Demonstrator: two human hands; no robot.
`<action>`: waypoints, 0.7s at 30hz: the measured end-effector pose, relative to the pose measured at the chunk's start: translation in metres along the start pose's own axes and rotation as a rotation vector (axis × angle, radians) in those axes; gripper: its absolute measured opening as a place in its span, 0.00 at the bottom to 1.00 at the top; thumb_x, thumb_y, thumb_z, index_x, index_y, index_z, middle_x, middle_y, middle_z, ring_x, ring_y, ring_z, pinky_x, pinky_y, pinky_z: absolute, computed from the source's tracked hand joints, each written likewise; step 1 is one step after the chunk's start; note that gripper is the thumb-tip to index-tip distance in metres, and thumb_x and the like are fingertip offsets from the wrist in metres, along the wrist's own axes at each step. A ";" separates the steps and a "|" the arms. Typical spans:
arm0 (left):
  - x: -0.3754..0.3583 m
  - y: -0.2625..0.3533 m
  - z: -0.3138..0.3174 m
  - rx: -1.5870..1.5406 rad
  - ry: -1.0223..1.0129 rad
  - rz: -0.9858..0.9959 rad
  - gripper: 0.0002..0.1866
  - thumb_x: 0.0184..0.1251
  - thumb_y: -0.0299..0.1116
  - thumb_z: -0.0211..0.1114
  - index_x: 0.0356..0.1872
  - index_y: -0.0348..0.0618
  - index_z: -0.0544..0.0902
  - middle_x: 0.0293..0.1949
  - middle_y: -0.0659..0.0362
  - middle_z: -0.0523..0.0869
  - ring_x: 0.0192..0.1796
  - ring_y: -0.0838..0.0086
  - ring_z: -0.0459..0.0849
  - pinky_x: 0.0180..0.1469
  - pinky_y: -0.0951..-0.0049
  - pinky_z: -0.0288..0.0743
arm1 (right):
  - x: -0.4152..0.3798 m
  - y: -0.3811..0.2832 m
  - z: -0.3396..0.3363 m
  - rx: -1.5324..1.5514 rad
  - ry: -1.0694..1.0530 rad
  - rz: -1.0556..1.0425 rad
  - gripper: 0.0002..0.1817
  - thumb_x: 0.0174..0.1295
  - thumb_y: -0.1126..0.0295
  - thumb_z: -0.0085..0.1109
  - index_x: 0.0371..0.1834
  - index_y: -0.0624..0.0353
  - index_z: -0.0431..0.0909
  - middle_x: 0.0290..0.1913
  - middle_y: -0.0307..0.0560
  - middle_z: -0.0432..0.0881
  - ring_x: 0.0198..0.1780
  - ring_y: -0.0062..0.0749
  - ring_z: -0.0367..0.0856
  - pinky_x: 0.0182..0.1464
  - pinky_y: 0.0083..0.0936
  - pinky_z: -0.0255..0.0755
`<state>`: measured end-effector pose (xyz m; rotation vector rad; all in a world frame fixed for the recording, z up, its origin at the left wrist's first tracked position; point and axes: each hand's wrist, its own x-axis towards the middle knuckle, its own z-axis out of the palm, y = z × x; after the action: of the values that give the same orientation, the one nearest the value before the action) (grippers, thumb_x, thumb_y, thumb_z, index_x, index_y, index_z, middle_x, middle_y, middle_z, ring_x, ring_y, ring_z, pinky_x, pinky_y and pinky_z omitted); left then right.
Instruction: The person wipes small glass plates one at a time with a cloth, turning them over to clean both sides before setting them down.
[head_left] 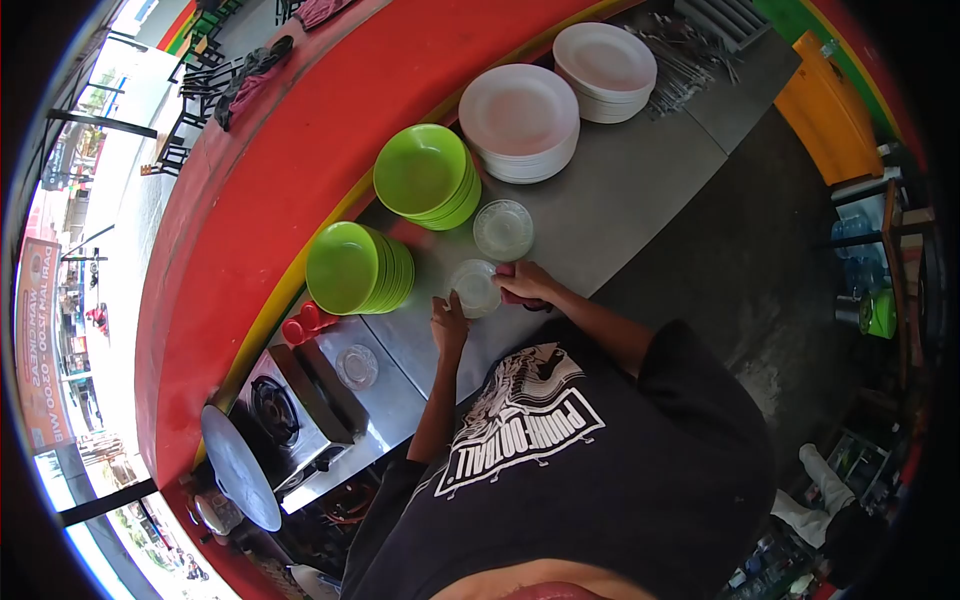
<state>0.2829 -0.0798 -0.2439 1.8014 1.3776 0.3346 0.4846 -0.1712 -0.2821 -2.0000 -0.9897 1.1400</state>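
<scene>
Close in front of my body is a small clear glass saucer. My left hand pinches its near left rim. My right hand is closed around a dark red cloth at the saucer's right edge; part of the cloth is hidden under the fingers. Just beyond is a second glass dish, resting on the steel counter. A third glass saucer lies on the counter to the left.
Two stacks of green bowls and two stacks of white plates line the red wall. Spoons and forks are piled at the far end. Red cups, a stove and a large round metal lid stand left.
</scene>
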 end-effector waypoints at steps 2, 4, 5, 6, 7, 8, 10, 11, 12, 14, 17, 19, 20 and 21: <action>-0.003 0.001 0.000 -0.066 -0.031 -0.031 0.25 0.76 0.53 0.57 0.38 0.35 0.70 0.16 0.48 0.82 0.20 0.61 0.86 0.20 0.62 0.75 | -0.011 -0.013 -0.007 -0.006 0.011 -0.003 0.25 0.59 0.42 0.60 0.39 0.55 0.86 0.32 0.61 0.87 0.39 0.57 0.87 0.44 0.44 0.79; -0.001 -0.006 0.001 -0.106 -0.047 -0.059 0.28 0.76 0.56 0.55 0.39 0.34 0.71 0.17 0.49 0.82 0.19 0.67 0.85 0.18 0.67 0.74 | -0.022 -0.022 -0.010 -0.022 0.067 0.000 0.29 0.60 0.38 0.60 0.37 0.56 0.85 0.33 0.61 0.87 0.37 0.57 0.88 0.43 0.44 0.79; -0.001 -0.010 0.002 -0.153 -0.074 -0.087 0.30 0.76 0.59 0.53 0.43 0.33 0.71 0.19 0.49 0.83 0.20 0.67 0.85 0.18 0.68 0.74 | -0.026 -0.026 -0.009 -0.032 0.092 -0.001 0.31 0.60 0.36 0.60 0.36 0.57 0.85 0.33 0.61 0.87 0.37 0.57 0.88 0.42 0.44 0.80; -0.001 -0.015 0.004 -0.201 -0.097 -0.117 0.33 0.76 0.62 0.50 0.47 0.33 0.72 0.22 0.48 0.84 0.20 0.68 0.85 0.18 0.70 0.74 | -0.028 -0.028 -0.008 -0.057 0.111 0.023 0.31 0.60 0.35 0.59 0.37 0.57 0.85 0.34 0.62 0.87 0.38 0.58 0.88 0.43 0.43 0.79; 0.000 -0.020 0.004 -0.251 -0.118 -0.147 0.36 0.76 0.65 0.48 0.51 0.32 0.73 0.25 0.47 0.85 0.21 0.68 0.85 0.18 0.71 0.73 | -0.031 -0.028 -0.008 -0.085 0.128 0.044 0.32 0.60 0.35 0.59 0.39 0.57 0.85 0.35 0.63 0.87 0.39 0.58 0.87 0.43 0.43 0.79; -0.001 -0.027 0.001 -0.337 -0.166 -0.228 0.39 0.75 0.67 0.45 0.55 0.32 0.71 0.29 0.47 0.86 0.23 0.68 0.86 0.20 0.71 0.74 | -0.032 -0.029 -0.009 -0.116 0.141 0.063 0.32 0.60 0.34 0.59 0.40 0.57 0.84 0.36 0.63 0.87 0.41 0.59 0.87 0.44 0.43 0.79; -0.006 -0.036 -0.006 -0.518 -0.252 -0.399 0.46 0.73 0.73 0.39 0.65 0.33 0.68 0.36 0.46 0.87 0.28 0.68 0.87 0.24 0.73 0.76 | -0.041 -0.037 -0.018 -0.262 0.172 0.103 0.33 0.60 0.35 0.60 0.44 0.57 0.84 0.37 0.63 0.87 0.43 0.58 0.87 0.45 0.43 0.79; -0.007 -0.042 -0.010 -0.532 -0.245 -0.377 0.47 0.72 0.74 0.37 0.67 0.34 0.66 0.40 0.46 0.87 0.33 0.67 0.88 0.30 0.71 0.77 | -0.047 -0.043 -0.023 -0.340 0.178 0.120 0.33 0.60 0.35 0.60 0.45 0.58 0.83 0.38 0.63 0.87 0.43 0.57 0.87 0.46 0.43 0.79; -0.011 -0.050 -0.013 -0.549 -0.232 -0.360 0.48 0.72 0.75 0.36 0.69 0.34 0.65 0.44 0.47 0.86 0.38 0.66 0.88 0.35 0.70 0.78 | -0.053 -0.051 -0.030 -0.256 0.184 0.095 0.32 0.61 0.37 0.60 0.45 0.59 0.83 0.38 0.62 0.87 0.43 0.55 0.88 0.46 0.43 0.79; -0.023 -0.065 -0.021 -0.647 -0.186 -0.345 0.49 0.71 0.76 0.36 0.71 0.36 0.63 0.51 0.46 0.84 0.47 0.63 0.87 0.45 0.66 0.78 | -0.064 -0.073 -0.040 -0.094 0.170 0.048 0.30 0.63 0.40 0.60 0.46 0.60 0.83 0.38 0.58 0.88 0.41 0.52 0.88 0.46 0.43 0.79; -0.036 -0.082 -0.038 -0.866 -0.073 -0.342 0.49 0.70 0.76 0.39 0.72 0.39 0.62 0.59 0.46 0.80 0.58 0.59 0.83 0.59 0.60 0.73 | -0.067 -0.103 -0.031 0.215 0.046 -0.034 0.23 0.67 0.49 0.62 0.44 0.62 0.82 0.38 0.52 0.88 0.39 0.39 0.88 0.47 0.34 0.79; -0.046 -0.091 -0.053 -0.986 0.015 -0.356 0.48 0.70 0.76 0.38 0.73 0.41 0.61 0.63 0.47 0.78 0.63 0.57 0.80 0.65 0.57 0.68 | -0.063 -0.123 -0.008 0.420 -0.101 -0.114 0.19 0.68 0.54 0.63 0.43 0.62 0.82 0.38 0.48 0.87 0.39 0.32 0.86 0.47 0.29 0.78; -0.052 -0.096 -0.061 -1.026 0.070 -0.376 0.48 0.71 0.75 0.38 0.74 0.42 0.60 0.64 0.47 0.77 0.64 0.57 0.79 0.66 0.56 0.68 | -0.060 -0.133 0.006 0.525 -0.174 -0.144 0.17 0.69 0.57 0.63 0.43 0.62 0.81 0.38 0.46 0.87 0.39 0.28 0.85 0.47 0.27 0.77; -0.057 -0.103 -0.068 -1.066 0.123 -0.394 0.47 0.71 0.75 0.38 0.74 0.42 0.60 0.65 0.48 0.76 0.65 0.57 0.79 0.66 0.56 0.67 | -0.056 -0.145 0.023 0.557 -0.232 -0.134 0.16 0.69 0.58 0.63 0.43 0.62 0.81 0.38 0.45 0.86 0.39 0.27 0.84 0.48 0.26 0.77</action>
<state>0.1487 -0.0943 -0.2625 0.6342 1.2272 0.7861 0.4020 -0.1394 -0.1527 -1.3654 -0.7876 1.4096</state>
